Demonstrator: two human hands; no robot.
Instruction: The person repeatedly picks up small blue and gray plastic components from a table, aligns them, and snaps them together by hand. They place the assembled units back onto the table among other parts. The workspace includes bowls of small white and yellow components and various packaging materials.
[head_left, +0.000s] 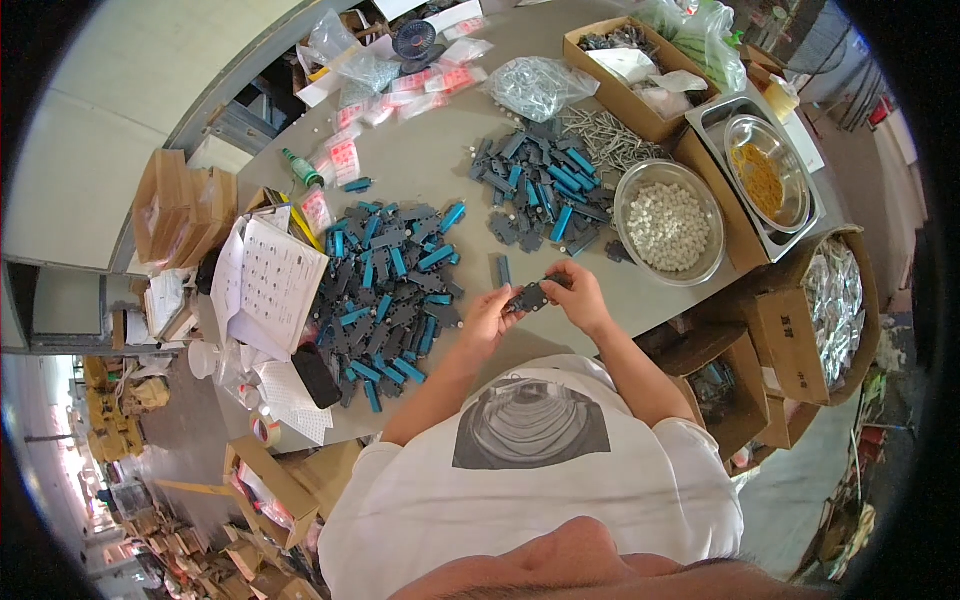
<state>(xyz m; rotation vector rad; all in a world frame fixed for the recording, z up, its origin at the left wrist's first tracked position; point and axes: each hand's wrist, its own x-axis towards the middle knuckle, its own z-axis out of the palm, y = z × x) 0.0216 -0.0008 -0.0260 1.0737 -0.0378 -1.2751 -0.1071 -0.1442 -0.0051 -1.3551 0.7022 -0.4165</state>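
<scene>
Left hand [490, 315] grips one end of the dark part [530, 297], right hand [572, 292] pinches the other, presumably for steadiness, by the tabletop's [415, 175] near edge; bowl [619, 215] right, likely for easy reach.

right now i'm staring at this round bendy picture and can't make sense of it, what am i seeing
No machine is at work here: these are a person's own bare left hand and right hand. The only picture comes from the left one of two head-worn fisheye cameras looking down, so straight edges curve and the wearer's white shirt shows below.

On the grey table lie a left pile and a right pile of dark grey and blue parts, thin silvery metal pieces, and a metal bowl holding small white pieces.

Both hands hold a dark part, too small to make out fully.
</scene>
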